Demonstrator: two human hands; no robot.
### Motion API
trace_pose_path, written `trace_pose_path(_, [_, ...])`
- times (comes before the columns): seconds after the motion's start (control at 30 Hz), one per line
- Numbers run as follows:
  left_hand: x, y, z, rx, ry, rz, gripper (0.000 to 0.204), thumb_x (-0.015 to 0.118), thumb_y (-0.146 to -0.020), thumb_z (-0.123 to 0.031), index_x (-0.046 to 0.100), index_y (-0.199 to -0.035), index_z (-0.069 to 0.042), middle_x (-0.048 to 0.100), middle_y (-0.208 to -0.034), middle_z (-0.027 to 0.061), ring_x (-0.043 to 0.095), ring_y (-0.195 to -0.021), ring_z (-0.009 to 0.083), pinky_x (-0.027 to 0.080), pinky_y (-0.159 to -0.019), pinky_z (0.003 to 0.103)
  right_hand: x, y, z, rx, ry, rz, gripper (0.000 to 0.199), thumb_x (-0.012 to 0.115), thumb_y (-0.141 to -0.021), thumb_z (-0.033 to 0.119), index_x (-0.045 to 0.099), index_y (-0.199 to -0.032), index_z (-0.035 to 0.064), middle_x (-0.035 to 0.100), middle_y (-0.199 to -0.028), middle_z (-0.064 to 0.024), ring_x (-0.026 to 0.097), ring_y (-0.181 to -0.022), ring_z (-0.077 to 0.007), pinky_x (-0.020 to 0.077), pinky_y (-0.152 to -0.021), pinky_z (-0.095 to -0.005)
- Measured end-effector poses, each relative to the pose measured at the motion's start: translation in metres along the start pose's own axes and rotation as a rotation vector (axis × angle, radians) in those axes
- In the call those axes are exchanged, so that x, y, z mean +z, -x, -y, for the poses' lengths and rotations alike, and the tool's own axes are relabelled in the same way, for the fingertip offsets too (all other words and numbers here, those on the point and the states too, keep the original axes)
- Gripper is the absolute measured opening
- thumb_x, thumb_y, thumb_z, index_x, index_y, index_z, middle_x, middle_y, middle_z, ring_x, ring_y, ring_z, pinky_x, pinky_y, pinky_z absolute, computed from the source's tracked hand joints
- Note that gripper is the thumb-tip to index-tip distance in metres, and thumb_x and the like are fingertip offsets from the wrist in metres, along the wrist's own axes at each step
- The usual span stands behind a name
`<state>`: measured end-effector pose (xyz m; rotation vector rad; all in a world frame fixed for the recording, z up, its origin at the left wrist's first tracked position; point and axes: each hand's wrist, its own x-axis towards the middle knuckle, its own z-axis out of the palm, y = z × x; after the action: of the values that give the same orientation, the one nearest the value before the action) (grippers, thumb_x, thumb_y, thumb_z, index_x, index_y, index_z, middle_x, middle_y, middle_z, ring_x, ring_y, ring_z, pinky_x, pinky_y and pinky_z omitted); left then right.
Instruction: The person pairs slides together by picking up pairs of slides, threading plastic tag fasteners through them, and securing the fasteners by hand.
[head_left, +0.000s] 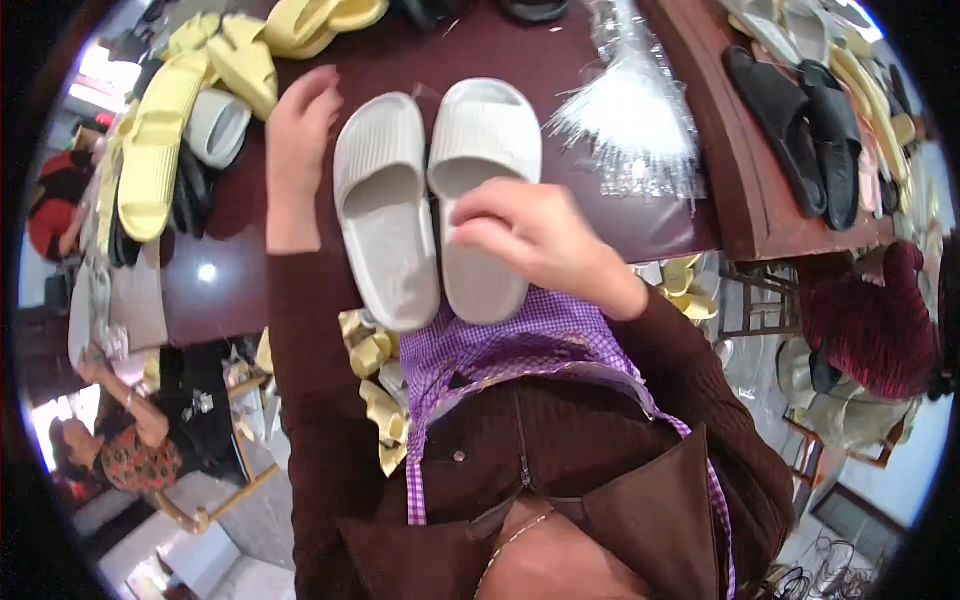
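Two light grey slippers lie side by side on the dark red table, ribbed straps at the far end and heels toward me. My left hand is raised just left of the left slipper, apart from it; its bent fingers are slightly blurred and hold nothing visible. Over the sole of the right slipper hovers my right hand. Its thumb and index finger point left with their tips close together, and the other fingers are curled under. Whatever it may hold is hidden, and contact with the slipper cannot be told.
Yellow slippers and another grey slipper pile up at the left. A bundle of clear plastic strips lies right of the pair. Black slippers rest on a raised board. Other people sit on both sides.
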<state>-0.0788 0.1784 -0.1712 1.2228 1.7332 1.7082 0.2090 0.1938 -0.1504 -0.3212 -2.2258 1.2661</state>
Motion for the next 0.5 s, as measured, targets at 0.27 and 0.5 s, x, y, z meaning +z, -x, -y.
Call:
trace_pose_path(0.27, [-0.031, 0.026, 0.071, -0.393, 0.004, 0.028, 0.028, 0.056, -0.093, -0.024, 0.060, -0.110, -0.002, 0.059, -0.084, 0.0003, 0.048, -0.062, 0.0052, 0.038, -0.052, 0.018, 0.034, -0.038, -0.065, 0.273, 0.379, -0.031, 0.042, 0.069, -0.076, 0.036, 0.060, -0.082, -0.0043, 0.063, -0.083, -0.0242, 0.062, -0.082, -0.0404, 0.0484, -0.074, -0.0462])
trace_pose_path(0.5, [-0.009, 0.019, 0.042, -0.403, 0.091, 0.067, 0.028, 0.052, -0.095, -0.025, 0.058, -0.111, -0.003, 0.058, -0.083, 0.0014, 0.051, -0.062, 0.0069, 0.039, -0.052, 0.019, 0.017, -0.057, -0.066, 0.286, 0.503, -0.202, 0.031, 0.065, -0.076, 0.027, 0.059, -0.080, -0.0023, 0.063, -0.077, -0.0230, 0.062, -0.075, -0.0403, 0.0494, -0.069, -0.0477])
